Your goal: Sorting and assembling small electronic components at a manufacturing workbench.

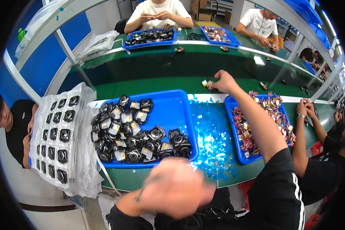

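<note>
My right hand [225, 82] reaches across to the near edge of the green conveyor belt, its fingers apart. Right beside its fingertips is a small part [205, 83] with white and yellow faces; whether they touch it is hard to see. My left hand [176, 188] is smeared by motion in front of the left blue tray [190, 126], its fingers unreadable. That tray holds a heap of black square-framed watch-like housings [133, 143], some with pale faces. Under my right forearm, another blue tray [239, 151] is heaped with small pink and gold flex-cable parts [245, 132].
Blue film scraps [214, 142] litter the green table between the trays. At left, clear blister trays [57, 134] stack up with black housings. Several parts sit along the belt [149, 82]. Co-workers sit opposite, at left and close at right, behind white frame posts [65, 46].
</note>
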A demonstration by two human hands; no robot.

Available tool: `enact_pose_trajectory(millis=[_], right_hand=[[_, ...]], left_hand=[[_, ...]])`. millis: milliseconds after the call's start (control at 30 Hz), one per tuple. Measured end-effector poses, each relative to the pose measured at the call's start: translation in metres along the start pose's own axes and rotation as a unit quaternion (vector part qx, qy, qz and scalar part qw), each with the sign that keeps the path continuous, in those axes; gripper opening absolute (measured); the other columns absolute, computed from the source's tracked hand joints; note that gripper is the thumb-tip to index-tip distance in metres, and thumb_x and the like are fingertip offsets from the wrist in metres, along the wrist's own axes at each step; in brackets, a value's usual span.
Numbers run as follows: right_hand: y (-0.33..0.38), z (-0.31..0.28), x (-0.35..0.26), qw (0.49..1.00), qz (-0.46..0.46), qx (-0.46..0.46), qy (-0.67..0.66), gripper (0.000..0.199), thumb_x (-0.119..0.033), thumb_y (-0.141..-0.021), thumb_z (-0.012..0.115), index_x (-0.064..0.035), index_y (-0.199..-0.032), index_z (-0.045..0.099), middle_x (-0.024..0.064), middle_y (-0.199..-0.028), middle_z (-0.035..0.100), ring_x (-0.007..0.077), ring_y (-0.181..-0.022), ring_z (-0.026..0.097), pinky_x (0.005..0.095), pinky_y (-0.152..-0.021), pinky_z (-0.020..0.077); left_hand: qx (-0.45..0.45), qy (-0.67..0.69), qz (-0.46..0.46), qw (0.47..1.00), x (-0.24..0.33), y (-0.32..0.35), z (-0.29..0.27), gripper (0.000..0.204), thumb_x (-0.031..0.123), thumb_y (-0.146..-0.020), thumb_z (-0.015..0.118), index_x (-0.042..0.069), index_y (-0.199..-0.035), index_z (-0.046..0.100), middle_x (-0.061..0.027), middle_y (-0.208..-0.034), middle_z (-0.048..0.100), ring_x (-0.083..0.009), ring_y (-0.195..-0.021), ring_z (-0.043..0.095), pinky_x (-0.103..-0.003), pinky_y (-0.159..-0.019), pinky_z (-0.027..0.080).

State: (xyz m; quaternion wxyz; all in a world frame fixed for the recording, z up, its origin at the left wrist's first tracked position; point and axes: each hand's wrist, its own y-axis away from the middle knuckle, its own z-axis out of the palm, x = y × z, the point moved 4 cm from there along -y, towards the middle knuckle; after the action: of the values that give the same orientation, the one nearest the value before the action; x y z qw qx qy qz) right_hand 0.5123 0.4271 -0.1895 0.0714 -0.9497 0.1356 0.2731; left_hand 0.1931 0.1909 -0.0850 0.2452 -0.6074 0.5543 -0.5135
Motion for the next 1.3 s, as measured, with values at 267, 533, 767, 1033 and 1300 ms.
enact_pose_trajectory(millis=[267,533,767,1033,1300], right_hand=[[0.009,0.008,-0.002,0.998,-0.01,-0.03,0.057,0.055,-0.024,-0.07,0.083,-0.002,-0.114,0.059,0.0142,-0.098,0.066,0.0262,-0.091,0.065,0.0364,-0.08,0.0515],[0.107,0.007,-0.121,0.951,-0.301,-0.045,-0.063,0.016,-0.011,-0.079,0.065,-0.0029,-0.093,0.069,0.017,-0.088,0.069,0.0313,-0.086,0.068,0.0407,-0.078,0.0531],[0.186,0.019,-0.159,0.895,-0.424,-0.133,0.04,0.016,-0.016,-0.085,0.061,-0.0046,-0.091,0.07,0.0167,-0.09,0.069,0.0343,-0.085,0.066,0.0436,-0.077,0.0523],[0.216,0.012,-0.124,0.902,-0.334,-0.251,0.112,0.031,-0.035,-0.087,0.065,-0.0048,-0.089,0.072,0.0176,-0.086,0.069,0.0346,-0.084,0.067,0.0433,-0.077,0.053],[0.195,0.017,-0.119,0.926,-0.277,-0.244,-0.074,0.03,-0.026,-0.078,0.077,-0.0021,-0.085,0.061,0.0067,-0.072,0.059,0.0185,-0.069,0.058,0.0326,-0.065,0.0471]], left_hand=[[0.064,0.33,0.07,0.939,0.066,-0.01,-0.026,0.028,-0.006,-0.075,0.057,0.018,-0.085,0.066,-0.011,-0.074,0.065,-0.0224,-0.053,0.055,-0.028,-0.043,0.043],[0.06,0.387,0.101,0.915,0.095,-0.016,-0.018,0.035,-0.01,-0.075,0.052,0.021,-0.084,0.066,-0.0068,-0.064,0.057,-0.015,-0.045,0.044,-0.025,-0.037,0.031],[-0.066,0.508,0.042,0.858,0.127,-0.013,-0.03,0.026,-0.008,-0.08,0.048,0.011,-0.085,0.064,-0.0005,-0.057,0.046,-0.0124,-0.042,0.037,-0.026,-0.038,0.024],[0.031,0.032,0.021,0.999,0.154,-0.026,-0.062,0.022,0.018,-0.088,0.062,0.012,-0.101,0.046,-0.0098,-0.068,0.06,-0.0222,-0.049,0.053,-0.034,-0.047,0.045],[0.122,-0.025,-0.023,0.992,0.161,0.021,-0.069,0.022,0.02,-0.092,0.056,0.011,-0.109,0.047,-0.0112,-0.086,0.062,-0.0205,-0.065,0.057,-0.034,-0.058,0.048]])
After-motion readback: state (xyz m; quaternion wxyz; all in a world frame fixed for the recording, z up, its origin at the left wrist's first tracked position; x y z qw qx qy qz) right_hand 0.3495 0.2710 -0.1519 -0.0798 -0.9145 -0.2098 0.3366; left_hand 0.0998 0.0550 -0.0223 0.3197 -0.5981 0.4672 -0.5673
